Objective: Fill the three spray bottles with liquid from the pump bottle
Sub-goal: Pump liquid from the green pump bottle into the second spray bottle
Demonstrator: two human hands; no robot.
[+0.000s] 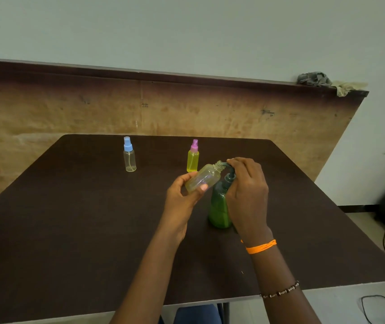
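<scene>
In the middle of the frame, a little to the right, the fingers of the left hand (182,195) curl round a small open bottle (204,178) with no cap on it. The thumb lies across its lower side. This bottle is tipped over, with its bottom down-left by the palm and its open neck pointing up and to the right. It looks nearly empty, with only a pale yellow tint.

Just right of it, the right hand (247,190) reaches over the top of the green pump bottle (219,206). Its fingers are bent down over the pump head (230,175) and press on it. The thin spout runs from the pump head up-left and its tip sits right at the open neck. So the neck and the spout meet, and that is the thing that matters most: I think a push down now would send liquid into the small bottle, but if the neck slips, it would drip on the dark table (70,218).

Farther up the frame stand two more spray bottles, both upright with caps on. The one with the pink cap (193,157) is full of yellow liquid. The one with the blue cap (129,155), more to the left, looks almost empty, so it likely comes next.
</scene>
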